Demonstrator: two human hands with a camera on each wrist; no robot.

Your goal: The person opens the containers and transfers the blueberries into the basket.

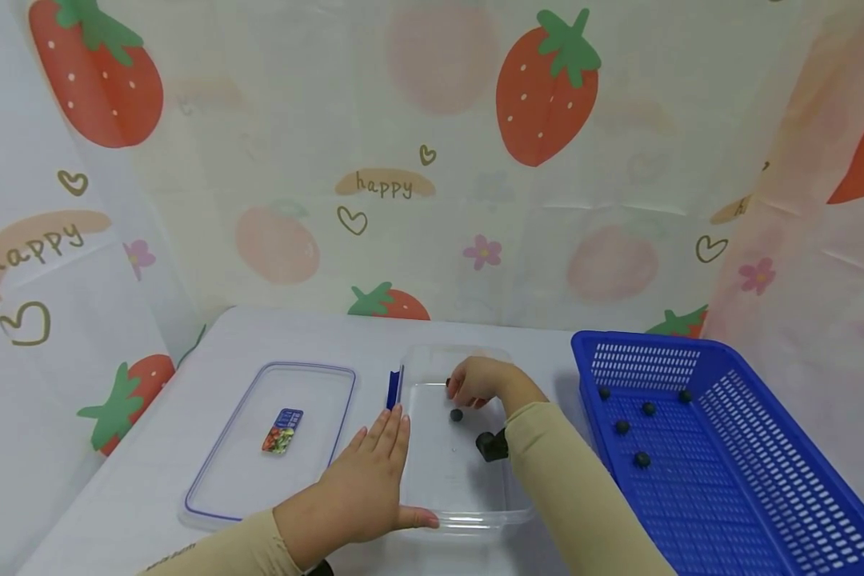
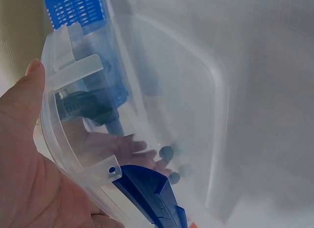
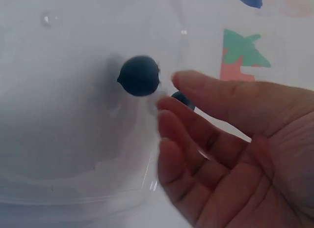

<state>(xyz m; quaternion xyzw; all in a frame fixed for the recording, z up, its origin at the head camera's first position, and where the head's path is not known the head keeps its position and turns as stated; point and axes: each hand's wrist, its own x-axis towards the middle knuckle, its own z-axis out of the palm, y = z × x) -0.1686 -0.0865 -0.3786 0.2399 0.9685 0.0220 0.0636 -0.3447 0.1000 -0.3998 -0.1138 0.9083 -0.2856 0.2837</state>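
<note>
My left hand (image 1: pixel 366 488) rests along the left rim of a clear plastic box (image 1: pixel 442 488), fingers straight and thumb spread at the near corner. A blue latch (image 2: pixel 149 191) sticks out from that side. Inside the box is my right hand (image 1: pixel 481 381), its fingers bent, with a gap between thumb and fingertips. One small dark ball (image 3: pixel 140 75) with a pointed nub lies on the box floor just off the fingertips. Beyond the gap shows a second dark ball (image 3: pixel 185 99), partly covered by the fingers; no grip on it is visible.
Right of the box stands a blue slatted basket (image 1: pixel 698 480) with several dark balls (image 1: pixel 642 459) inside. A clear lid with a blue seal (image 1: pixel 266 366) lies at left, bearing a colourful label (image 1: pixel 282 432). Behind the table hangs a strawberry-print cloth (image 1: pixel 461 216).
</note>
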